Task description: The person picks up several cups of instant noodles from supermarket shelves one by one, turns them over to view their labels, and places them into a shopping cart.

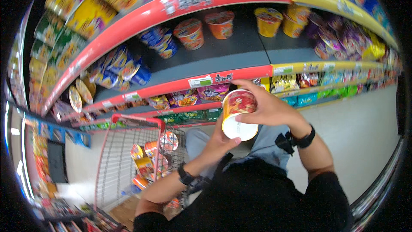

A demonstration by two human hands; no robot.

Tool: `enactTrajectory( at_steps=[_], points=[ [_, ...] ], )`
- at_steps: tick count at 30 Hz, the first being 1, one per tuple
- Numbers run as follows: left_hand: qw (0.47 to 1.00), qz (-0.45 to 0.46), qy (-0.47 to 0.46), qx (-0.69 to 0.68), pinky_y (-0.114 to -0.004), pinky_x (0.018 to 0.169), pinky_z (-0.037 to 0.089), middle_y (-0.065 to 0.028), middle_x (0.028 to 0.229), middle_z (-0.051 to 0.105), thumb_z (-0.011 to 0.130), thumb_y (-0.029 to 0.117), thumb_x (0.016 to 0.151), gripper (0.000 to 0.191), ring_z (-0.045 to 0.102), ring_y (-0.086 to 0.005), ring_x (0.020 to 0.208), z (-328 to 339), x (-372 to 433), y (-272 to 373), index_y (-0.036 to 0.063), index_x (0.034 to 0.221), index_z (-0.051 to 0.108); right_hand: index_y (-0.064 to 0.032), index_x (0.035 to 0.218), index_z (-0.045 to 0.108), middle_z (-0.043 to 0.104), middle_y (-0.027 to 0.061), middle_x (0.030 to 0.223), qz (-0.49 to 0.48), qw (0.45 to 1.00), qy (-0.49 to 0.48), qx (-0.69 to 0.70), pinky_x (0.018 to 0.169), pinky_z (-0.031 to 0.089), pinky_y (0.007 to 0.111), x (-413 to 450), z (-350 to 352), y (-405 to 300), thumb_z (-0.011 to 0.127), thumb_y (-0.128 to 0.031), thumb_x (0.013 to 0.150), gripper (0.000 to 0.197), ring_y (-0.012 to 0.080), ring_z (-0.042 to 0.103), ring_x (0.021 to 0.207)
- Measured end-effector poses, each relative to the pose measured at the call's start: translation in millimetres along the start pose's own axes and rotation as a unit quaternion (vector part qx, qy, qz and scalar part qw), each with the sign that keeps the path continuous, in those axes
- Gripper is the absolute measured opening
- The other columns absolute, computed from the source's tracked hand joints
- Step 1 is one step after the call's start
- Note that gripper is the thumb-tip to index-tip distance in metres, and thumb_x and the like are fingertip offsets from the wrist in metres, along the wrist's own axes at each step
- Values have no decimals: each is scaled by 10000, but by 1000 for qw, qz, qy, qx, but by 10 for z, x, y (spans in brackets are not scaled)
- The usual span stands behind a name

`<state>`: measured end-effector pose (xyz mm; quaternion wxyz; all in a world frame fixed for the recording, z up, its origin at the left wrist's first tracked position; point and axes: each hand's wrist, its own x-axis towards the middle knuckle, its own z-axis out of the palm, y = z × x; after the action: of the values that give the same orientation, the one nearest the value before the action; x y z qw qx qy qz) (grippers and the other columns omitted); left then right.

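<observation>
Both my hands hold one instant noodle cup [238,103], yellow and red with a white base, in front of the shelves. It is tilted so that its white bottom faces up towards me. My left hand [222,138] grips the lower left side, thumb at the rim of the base. My right hand [268,106] wraps the right side, with its thumb resting on the base edge. On the dark shelf [209,58] beyond stand two orange noodle cups [190,35], a yellow cup [268,22] and a stack of yellow cups [294,21].
To my left stands a wire shopping cart [109,164] with a red handle [138,117]; several noodle cups [145,166] lie in it. Blue noodle cups [122,67] sit at the shelf's left. Bagged noodles [183,98] fill a lower shelf. Purple packs [341,42] lie at the right.
</observation>
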<state>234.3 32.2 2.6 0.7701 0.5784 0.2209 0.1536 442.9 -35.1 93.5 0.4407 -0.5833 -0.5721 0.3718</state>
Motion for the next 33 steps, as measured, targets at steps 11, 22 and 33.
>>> enactTrajectory(
  at_steps=[11,22,33],
  points=[
    [997,-72,-7,-21,-400,1052,408,-106,1389,454,721,164,849,752,466,-222,1268,136,49,-209,31,1442,278,3,1425,341,518,206,1328,-15,995,-83,-46,1025,410,359,13,-237,126,807,-363,730,914,283,504,1241],
    [867,327,32,373,-334,874,443,-185,1492,316,786,83,593,1142,504,-204,1012,31,560,799,52,1511,107,-30,1514,152,396,223,1405,-71,986,141,-46,1090,346,372,-555,-325,133,763,-80,700,1019,316,435,1300],
    [961,245,-61,115,-373,987,467,-150,1455,391,867,217,696,1001,500,-251,1233,616,1205,803,27,1479,272,-43,1523,-7,333,202,1455,-99,915,201,335,1068,387,386,-834,-607,559,798,-92,765,1107,263,429,1304]
  ],
)
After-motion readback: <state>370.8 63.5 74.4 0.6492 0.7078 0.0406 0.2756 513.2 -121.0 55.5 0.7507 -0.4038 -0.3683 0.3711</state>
